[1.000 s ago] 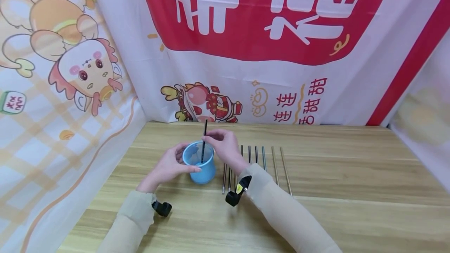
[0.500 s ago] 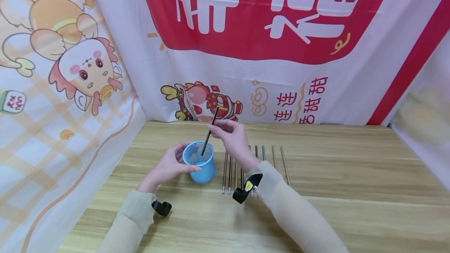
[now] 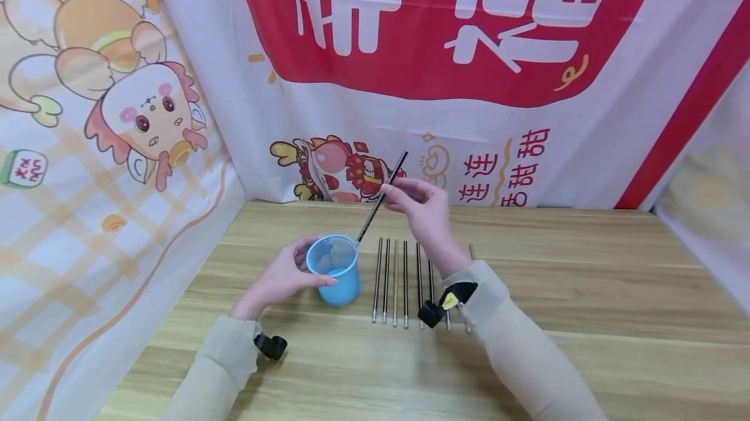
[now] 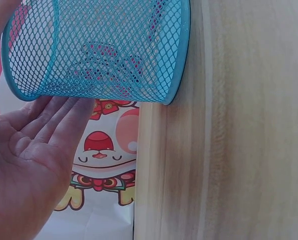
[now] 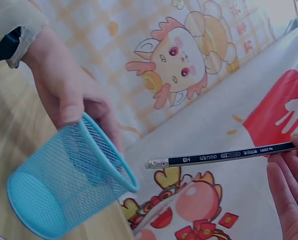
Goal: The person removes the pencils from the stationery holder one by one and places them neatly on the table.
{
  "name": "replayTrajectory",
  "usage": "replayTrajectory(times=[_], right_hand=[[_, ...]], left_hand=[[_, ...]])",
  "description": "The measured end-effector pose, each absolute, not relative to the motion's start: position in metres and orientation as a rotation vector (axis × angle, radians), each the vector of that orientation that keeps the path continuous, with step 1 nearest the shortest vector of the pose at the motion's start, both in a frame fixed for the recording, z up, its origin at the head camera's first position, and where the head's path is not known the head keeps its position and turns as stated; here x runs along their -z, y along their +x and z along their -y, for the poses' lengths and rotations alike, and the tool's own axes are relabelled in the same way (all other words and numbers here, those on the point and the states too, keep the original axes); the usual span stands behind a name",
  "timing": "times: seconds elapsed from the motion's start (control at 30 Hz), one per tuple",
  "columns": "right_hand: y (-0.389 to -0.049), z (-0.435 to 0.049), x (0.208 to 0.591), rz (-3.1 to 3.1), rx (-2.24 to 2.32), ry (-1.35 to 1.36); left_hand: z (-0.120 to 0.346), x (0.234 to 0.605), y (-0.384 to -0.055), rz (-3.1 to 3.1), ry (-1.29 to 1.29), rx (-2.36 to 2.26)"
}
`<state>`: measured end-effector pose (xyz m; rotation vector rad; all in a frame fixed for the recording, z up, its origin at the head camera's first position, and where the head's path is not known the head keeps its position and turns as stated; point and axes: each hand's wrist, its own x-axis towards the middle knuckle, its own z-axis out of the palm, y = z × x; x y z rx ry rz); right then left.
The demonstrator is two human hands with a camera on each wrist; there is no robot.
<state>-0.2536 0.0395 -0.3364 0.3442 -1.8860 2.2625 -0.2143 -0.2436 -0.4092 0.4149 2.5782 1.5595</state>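
Observation:
My left hand [image 3: 287, 274] holds a light blue mesh pencil cup [image 3: 342, 287], thumb in front and fingers behind; the cup stands upright on the table. In the left wrist view, fingers reach round behind the cup's mesh wall [image 4: 113, 55]. My right hand [image 3: 426, 209] pinches a black pencil [image 3: 374, 211] between thumb and fingers near its upper part. The pencil slants, its eraser end close by the cup's right rim. Seen from the right wrist, the pencil [image 5: 204, 158] carries "HB" lettering and a metal-capped eraser, and the cup shows no pencils inside.
Right of the cup, several pencils [image 3: 395, 284] lie side by side in a row, eraser ends towards me; my right forearm covers some. A white and red printed cloth [image 3: 445, 108] hangs behind the wooden table [image 3: 586, 278], and another printed cloth [image 3: 135, 206] lines the left side.
My right hand has moved up and to the right, drawing the pencil out of the cup and tilting it more. My left hand has stayed on the cup.

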Motion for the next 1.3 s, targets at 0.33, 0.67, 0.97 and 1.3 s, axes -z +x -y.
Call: replayTrajectory(times=[0.33,0.67,0.97,1.3], right_hand=[[-0.259,-0.083,0.333,1.889,-2.183,0.291],[-0.259,-0.119,0.339,1.904,-2.139,0.233],[-0.263,-0.156,0.352,1.901,-2.131,0.192],[-0.266,-0.19,0.368,2.102,-1.999,0.078]], left_hand=[[0.244,0.41,-0.215,-2.578,0.416,-1.558],[0.243,0.409,-0.215,-2.585,0.422,-1.555],[0.244,0.412,-0.217,-2.582,0.438,-1.564],[0.245,0.414,-0.218,-2.583,0.43,-1.555]])
